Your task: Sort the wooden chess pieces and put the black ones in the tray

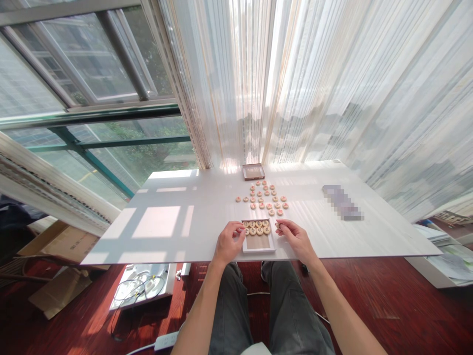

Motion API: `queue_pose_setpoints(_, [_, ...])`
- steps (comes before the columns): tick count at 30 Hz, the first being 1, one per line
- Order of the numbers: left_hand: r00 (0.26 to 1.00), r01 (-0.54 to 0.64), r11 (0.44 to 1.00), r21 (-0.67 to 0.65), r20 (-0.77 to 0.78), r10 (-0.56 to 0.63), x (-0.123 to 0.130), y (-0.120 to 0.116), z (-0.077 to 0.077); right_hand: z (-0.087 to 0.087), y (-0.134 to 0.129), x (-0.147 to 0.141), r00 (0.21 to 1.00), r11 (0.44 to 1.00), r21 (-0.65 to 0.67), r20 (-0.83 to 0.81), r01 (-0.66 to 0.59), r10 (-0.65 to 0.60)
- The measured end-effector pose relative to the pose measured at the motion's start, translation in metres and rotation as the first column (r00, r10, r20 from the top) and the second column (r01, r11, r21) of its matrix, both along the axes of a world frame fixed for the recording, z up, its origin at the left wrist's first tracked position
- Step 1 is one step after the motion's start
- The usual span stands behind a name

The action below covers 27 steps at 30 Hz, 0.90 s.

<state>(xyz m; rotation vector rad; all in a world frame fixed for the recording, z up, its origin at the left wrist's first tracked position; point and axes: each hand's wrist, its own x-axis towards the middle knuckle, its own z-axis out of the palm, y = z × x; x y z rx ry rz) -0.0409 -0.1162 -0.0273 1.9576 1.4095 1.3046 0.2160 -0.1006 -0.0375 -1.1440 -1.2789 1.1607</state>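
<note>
A shallow open box [258,242] lies near the table's front edge, with two rows of round wooden pieces [259,230] filling its far half. My left hand [231,241] is at the box's left side, its fingertips close together by the leftmost piece; whether they grip it is hard to tell. Just right of the box, my right hand [294,236] pinches a round piece [278,225] between thumb and fingers. Beyond the box, several loose round pieces [261,206], many with red markings, are spread on the white table.
At the table's [214,197] far edge lies a second shallow box or lid [253,172]. A blurred-out object [342,202] rests on the right. Curtains and a window stand behind. Below left are a white tray with cables [142,286] and cardboard [59,291].
</note>
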Motion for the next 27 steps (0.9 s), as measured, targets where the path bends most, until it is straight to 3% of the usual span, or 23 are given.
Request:
queue_pose_setpoints(12, [1.000, -0.008, 1.000, 0.001, -0.009, 0.008, 0.0002, -0.0005, -0.0005, -0.0085, 0.0037, 0.0006, 0.998, 0.999, 0.011, -0.058, -0.033, 0.034])
queue_pose_setpoints(27, [1.000, -0.009, 1.000, 0.000, -0.015, 0.009, 0.0000, -0.0003, -0.0006, -0.0016, 0.0008, -0.0013, 0.999, 1.000, 0.001, -0.045, -0.029, 0.029])
